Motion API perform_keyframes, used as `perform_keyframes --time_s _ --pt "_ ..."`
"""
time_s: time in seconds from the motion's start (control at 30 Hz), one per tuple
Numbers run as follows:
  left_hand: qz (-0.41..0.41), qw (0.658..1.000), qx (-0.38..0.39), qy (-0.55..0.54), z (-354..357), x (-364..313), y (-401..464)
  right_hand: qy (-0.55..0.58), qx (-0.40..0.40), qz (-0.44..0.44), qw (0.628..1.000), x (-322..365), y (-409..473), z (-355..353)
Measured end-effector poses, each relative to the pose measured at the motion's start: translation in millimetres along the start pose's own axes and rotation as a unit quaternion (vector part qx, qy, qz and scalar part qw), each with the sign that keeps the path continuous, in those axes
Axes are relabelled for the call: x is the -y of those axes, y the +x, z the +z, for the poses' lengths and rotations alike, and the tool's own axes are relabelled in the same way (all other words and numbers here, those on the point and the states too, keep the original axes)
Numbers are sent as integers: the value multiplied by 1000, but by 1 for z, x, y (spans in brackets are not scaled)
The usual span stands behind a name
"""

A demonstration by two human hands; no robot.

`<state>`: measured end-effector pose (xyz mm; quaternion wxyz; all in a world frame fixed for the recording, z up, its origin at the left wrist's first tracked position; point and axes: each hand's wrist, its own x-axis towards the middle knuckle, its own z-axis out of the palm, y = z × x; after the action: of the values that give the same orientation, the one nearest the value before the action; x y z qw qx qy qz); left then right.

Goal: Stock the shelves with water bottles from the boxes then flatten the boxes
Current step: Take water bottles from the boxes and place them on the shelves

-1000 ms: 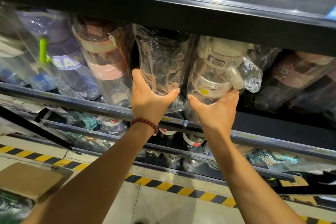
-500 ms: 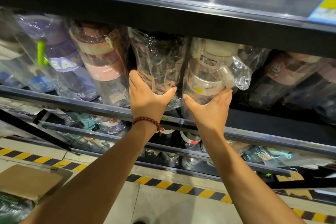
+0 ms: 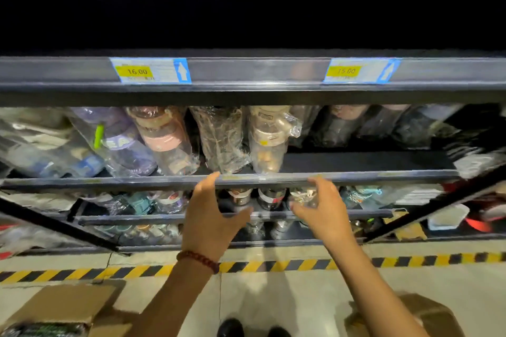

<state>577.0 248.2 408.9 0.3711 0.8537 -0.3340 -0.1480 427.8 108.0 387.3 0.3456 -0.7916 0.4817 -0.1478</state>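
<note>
hands: left [image 3: 212, 216] and right [image 3: 321, 209] spread, holding nothing | bottles [image 3: 221, 139] upright on shelf [image 3: 369, 175] just above fingertips | next stock: box [image 3: 59, 309] below, nearer left hand

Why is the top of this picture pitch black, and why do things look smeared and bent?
Head view: everything above the top shelf rail is unlit, near black; the right side of the shelving smears with motion blur; the wide-angle lens bows the striped floor tape; both open hands look slightly soft.
</note>
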Motion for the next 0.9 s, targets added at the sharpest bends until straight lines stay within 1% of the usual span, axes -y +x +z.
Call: perform_keyframes --time_s 0.1,0.17,0.27,0.37,0.47,0.57,0.67,0.73,0.83,0.9 --pt "58 990 118 59 -8 -8 -45 -43 4 -11 999 -15 -70 -21" --pt "93 974 188 90 -8 -13 -66 -74 8 15 997 -25 -117 -31" --pt "151 941 273 134 5 -23 -89 -70 2 69 995 -42 -181 -41" --pt "176 910 355 126 28 -32 -111 -44 -39 144 988 -56 -232 -46" --pt "227 867 423 136 53 -37 -135 -31 -102 225 969 -70 -278 -51" --pt "284 827 464 143 72 -50 -158 -30 -156 286 945 -80 -320 -54" --pt "354 782 481 177 89 -73 -177 -38 -184 330 925 -91 -354 -59" --pt "391 759 485 188 100 -89 -188 -42 -199 350 915 -103 -370 -64" --pt "421 742 484 195 117 -114 -207 -31 -216 371 902 -124 -386 -78" --pt "431 737 483 197 133 -132 -223 -28 -227 368 901 -142 -395 -95"
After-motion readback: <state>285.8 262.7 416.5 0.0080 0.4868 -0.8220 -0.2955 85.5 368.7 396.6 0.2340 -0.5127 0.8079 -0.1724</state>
